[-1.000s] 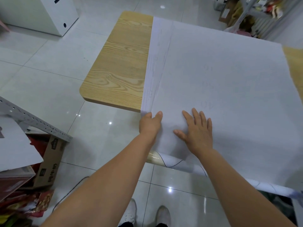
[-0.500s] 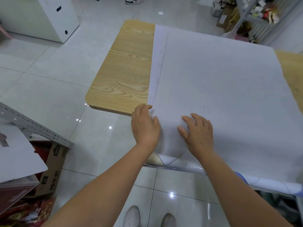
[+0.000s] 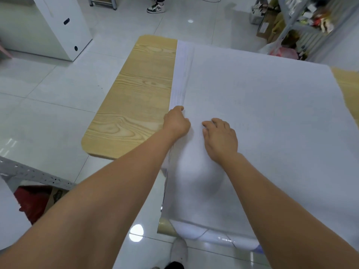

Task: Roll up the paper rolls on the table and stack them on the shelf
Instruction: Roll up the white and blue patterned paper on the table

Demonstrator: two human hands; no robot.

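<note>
Paper sheet (image 3: pixel 262 113) spread across wooden tabletop (image 3: pixel 136 98), near end hanging off tabletop's front edge. Left hand (image 3: pixel 175 123) on sheet's left margin, fingers curled, grip unclear. Right hand (image 3: pixel 220 138) presses sheet, fingers relaxed.

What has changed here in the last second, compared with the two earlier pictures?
Both hands slid forward over the paper sheet, away from the near edge of the wooden table. The left hand now curls its fingers at the sheet's left edge; the right hand has bent its fingers too. The sheet still hangs over that edge, its rolled end below.
</note>
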